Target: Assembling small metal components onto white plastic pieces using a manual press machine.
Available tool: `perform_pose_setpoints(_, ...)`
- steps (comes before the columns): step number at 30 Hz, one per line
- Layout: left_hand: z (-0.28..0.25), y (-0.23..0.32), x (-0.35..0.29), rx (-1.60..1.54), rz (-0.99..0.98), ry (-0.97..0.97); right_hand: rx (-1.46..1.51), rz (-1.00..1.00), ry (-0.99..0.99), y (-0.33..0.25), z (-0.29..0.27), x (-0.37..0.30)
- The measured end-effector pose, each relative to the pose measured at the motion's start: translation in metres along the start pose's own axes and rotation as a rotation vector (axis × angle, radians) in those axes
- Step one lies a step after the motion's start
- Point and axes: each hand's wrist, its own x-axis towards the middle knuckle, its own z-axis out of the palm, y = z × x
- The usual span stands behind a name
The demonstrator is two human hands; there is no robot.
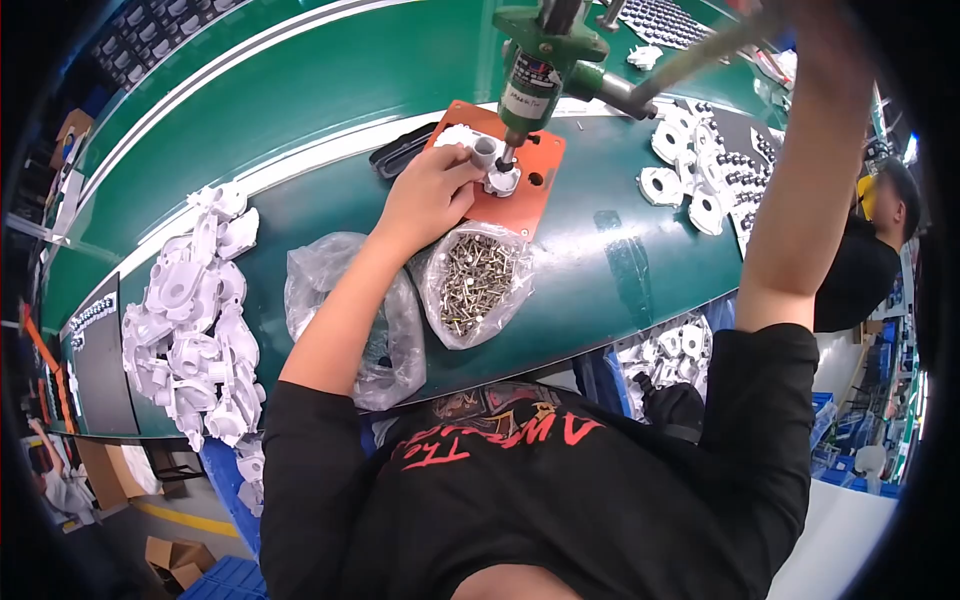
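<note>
My left hand [428, 192] has its fingers closed on a white plastic part [503, 180] with a grey round tube [484, 152] standing up from it. The part rests on an orange plate [515, 210], right under the tip of a green press [538, 85]. High at the upper right, my right hand [805, 25] is at the end of the press lever [705, 52] and appears closed round it. Motion and the dark rim blur its fingers. A clear plastic bag of screws [475, 285] lies just below the plate.
White plastic parts [195, 320] are heaped at the left. Round white parts [690, 165] lie at the right beside trays of black pieces [745, 175]. An empty-looking clear bag [395, 345] lies near the bench edge. A person [865, 250] is at the far right.
</note>
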Motion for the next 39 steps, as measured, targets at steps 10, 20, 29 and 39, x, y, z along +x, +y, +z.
perform_pose_setpoints(10, 0.060, -0.036, -0.093, -0.073, 0.081, -0.014, -0.964, 0.144, -0.522, 0.208, 0.179, -0.023)
perform_pose_setpoints(20, 0.074, -0.045, -0.110, -0.047, 0.109, -0.009, -1.246, 0.076, -0.248, 0.247, 0.211, -0.035)
perform_pose_setpoints(29, 0.069, -0.046, -0.088, -0.049, -0.044, -0.049, -0.561, -0.859, 0.997, 0.167, 0.091, -0.054)
perform_pose_setpoints(39, 0.075, -0.050, -0.085, 0.047, 0.029, 0.007, -0.486, 0.094, 1.262, 0.251, 0.032, -0.070)
